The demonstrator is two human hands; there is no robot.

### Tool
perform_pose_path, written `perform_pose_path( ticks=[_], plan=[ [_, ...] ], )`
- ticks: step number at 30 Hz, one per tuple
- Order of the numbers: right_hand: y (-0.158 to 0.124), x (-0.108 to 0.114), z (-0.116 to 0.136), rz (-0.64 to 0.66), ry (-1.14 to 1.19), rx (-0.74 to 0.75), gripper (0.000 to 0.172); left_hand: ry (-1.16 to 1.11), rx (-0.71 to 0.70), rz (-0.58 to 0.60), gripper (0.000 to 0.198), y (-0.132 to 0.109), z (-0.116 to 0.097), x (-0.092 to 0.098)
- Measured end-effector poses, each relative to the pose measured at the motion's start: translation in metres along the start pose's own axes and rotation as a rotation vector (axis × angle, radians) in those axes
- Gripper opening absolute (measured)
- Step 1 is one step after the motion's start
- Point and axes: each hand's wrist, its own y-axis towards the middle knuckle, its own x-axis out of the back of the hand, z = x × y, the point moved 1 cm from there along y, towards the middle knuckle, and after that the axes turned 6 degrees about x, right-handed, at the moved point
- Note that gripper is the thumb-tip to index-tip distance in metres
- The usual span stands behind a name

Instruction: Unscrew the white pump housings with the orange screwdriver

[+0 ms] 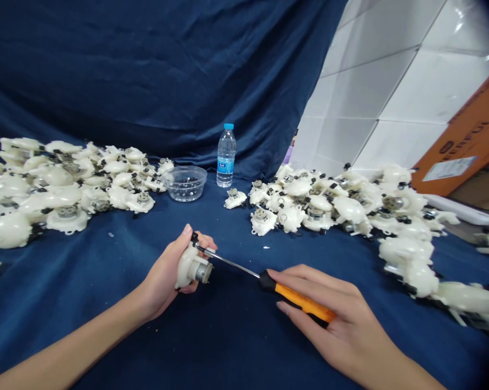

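Note:
My left hand (pixel 167 276) is wrapped round a small white plastic housing with a metal motor (pixel 192 267), held just above the blue cloth. My right hand (pixel 333 319) grips the orange-and-black handle of a screwdriver (pixel 301 301). Its thin metal shaft runs up to the left, and the tip meets the top of the housing near a black part beside my left thumb.
Piles of similar white housings lie at the left (pixel 57 184) and at the right (pixel 350 208). A clear plastic bowl (pixel 185 183) and a water bottle (pixel 226 155) stand behind. An orange cardboard box (pixel 467 141) leans at the far right against white tiles.

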Motion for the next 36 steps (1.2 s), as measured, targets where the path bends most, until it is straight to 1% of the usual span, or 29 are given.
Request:
perform_pose_path(
  ticks=[4, 7, 10, 17, 25, 29, 33, 34, 36],
  plan=[
    [0.0001, 0.0004, 0.0013, 0.004, 0.006, -0.002, 0.052, 0.001, -0.018, -0.023, 0.045, -0.0007, 0.0012, 0.0004],
    [0.0, 0.0014, 0.0014, -0.001, 0.003, -0.017, 0.05, 0.001, -0.006, -0.036, 0.046, -0.0005, 0.0018, 0.0004],
    [0.0003, 0.0022, 0.0013, -0.009, 0.007, -0.015, 0.048, 0.01, 0.006, -0.038, 0.047, 0.0001, 0.0019, -0.0003],
    [0.0015, 0.0008, 0.0014, 0.005, 0.032, -0.032, 0.05, 0.008, -0.018, -0.043, 0.045, 0.0005, 0.0015, -0.0008],
    [0.0026, 0.0012, 0.0025, -0.002, 0.048, -0.05, 0.05, 0.001, 0.003, -0.059, 0.046, 0.0003, 0.001, -0.0005],
    [0.004, 0.0018, 0.0023, -0.002, 0.05, -0.064, 0.048, 0.001, -0.003, -0.047, 0.046, -0.0004, 0.0024, -0.0005],
    [0.0037, 0.0027, 0.0011, 0.021, 0.067, -0.134, 0.041, 0.03, -0.019, -0.037, 0.048, 0.0, 0.0035, -0.001],
    [0.0035, 0.0026, 0.0007, 0.029, 0.067, -0.176, 0.038, 0.045, -0.018, -0.04, 0.048, 0.0001, 0.0036, -0.0011],
    [0.0033, 0.0022, -0.0008, 0.053, 0.091, -0.319, 0.037, 0.079, -0.016, -0.048, 0.049, 0.0001, 0.0037, -0.0009]
  ],
)
